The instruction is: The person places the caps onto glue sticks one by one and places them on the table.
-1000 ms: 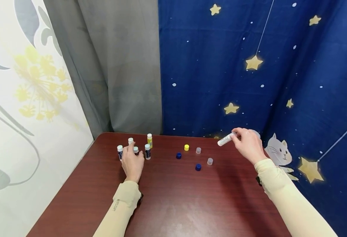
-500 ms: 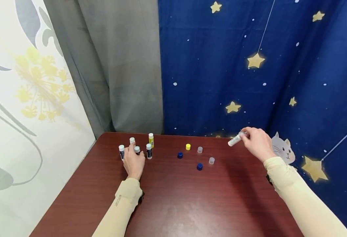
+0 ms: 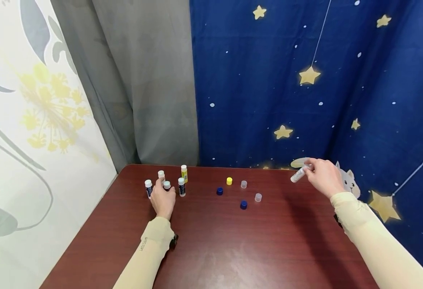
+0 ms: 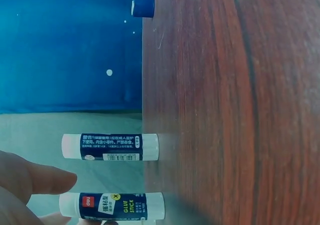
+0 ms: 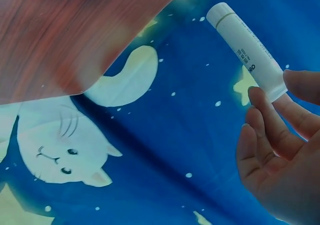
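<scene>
My left hand (image 3: 163, 200) is over a group of upright glue sticks at the table's left. Its fingers spread around the dark-labelled stick (image 3: 166, 184); in the left wrist view a gap separates the thumb (image 4: 52, 179) from the nearest stick (image 4: 117, 206), and whether other fingers touch it is unclear. Another dark stick (image 3: 181, 188) stands to the right, a yellow one (image 3: 184, 174) behind it. My right hand (image 3: 323, 176) pinches a white glue stick (image 3: 298, 175) by one end, tilted in the air; the right wrist view shows thumb and fingers on this stick (image 5: 248, 52).
Loose caps lie mid-table: yellow (image 3: 229, 181), blue (image 3: 220, 191), another blue (image 3: 243, 205), and two translucent ones (image 3: 243, 184) (image 3: 258, 197). Behind the table's (image 3: 211, 241) far edge hang grey (image 3: 160, 80) and blue (image 3: 247, 80) curtains.
My right hand has moved to the right with the white glue stick, away from the caps. My left hand has stayed among the sticks.
</scene>
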`<state>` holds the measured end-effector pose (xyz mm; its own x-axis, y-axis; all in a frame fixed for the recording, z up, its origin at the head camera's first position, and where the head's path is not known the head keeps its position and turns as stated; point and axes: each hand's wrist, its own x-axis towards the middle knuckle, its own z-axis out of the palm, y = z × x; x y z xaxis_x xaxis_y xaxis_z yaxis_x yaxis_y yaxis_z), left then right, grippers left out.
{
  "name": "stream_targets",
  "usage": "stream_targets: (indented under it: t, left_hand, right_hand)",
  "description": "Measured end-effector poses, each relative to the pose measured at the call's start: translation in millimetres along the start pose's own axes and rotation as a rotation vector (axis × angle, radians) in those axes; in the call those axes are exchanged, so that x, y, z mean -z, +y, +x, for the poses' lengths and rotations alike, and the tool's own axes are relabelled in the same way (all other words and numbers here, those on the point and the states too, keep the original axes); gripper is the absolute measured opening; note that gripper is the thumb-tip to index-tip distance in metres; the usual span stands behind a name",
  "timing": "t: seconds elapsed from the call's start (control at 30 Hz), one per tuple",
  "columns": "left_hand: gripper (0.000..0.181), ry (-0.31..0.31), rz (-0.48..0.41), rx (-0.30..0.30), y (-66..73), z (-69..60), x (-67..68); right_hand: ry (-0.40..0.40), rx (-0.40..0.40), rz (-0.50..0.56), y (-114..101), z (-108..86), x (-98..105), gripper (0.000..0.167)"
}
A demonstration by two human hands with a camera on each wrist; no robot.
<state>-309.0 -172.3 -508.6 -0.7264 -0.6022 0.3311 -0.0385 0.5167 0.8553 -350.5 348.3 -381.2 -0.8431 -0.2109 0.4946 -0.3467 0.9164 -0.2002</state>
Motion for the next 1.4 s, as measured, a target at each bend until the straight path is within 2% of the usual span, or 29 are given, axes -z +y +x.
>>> stream_targets:
  t: [0.33, 0.63, 0.8, 1.03, 1.27, 1.4]
  left_hand:
    - [0.051, -0.024, 0.008, 0.082, -1.3, 3.3, -0.6]
    - [0.044, -0.050, 0.048, 0.108, -1.9, 13.2, 0.3]
    - [0.040, -0.061, 0.070, 0.116, -5.7, 11.7, 1.9]
    - [0.040, -0.037, 0.074, 0.037, -0.9, 4.5, 8.8]
    - [0.038, 0.022, 0.008, -0.133, 15.7, 2.3, 13.9]
    - [0.041, 0.070, -0.043, -0.199, 23.2, 1.5, 15.3]
  right_hand:
    - [-0.037, -0.034, -0.033, 19, -6.0, -1, 0.022]
    - [-0.061, -0.052, -0.055, 31, -8.6, -5, 0.024]
    - [-0.085, -0.072, -0.060, 38, -13.9, -6, 0.023]
    - [-0.091, -0.131, -0.061, 55, -30.6, -7, 0.022]
    - [-0.118, -0.173, -0.088, 80, -43.5, -7, 0.023]
    - [-0.139, -0.171, -0.089, 89, -46.6, -6, 0.026]
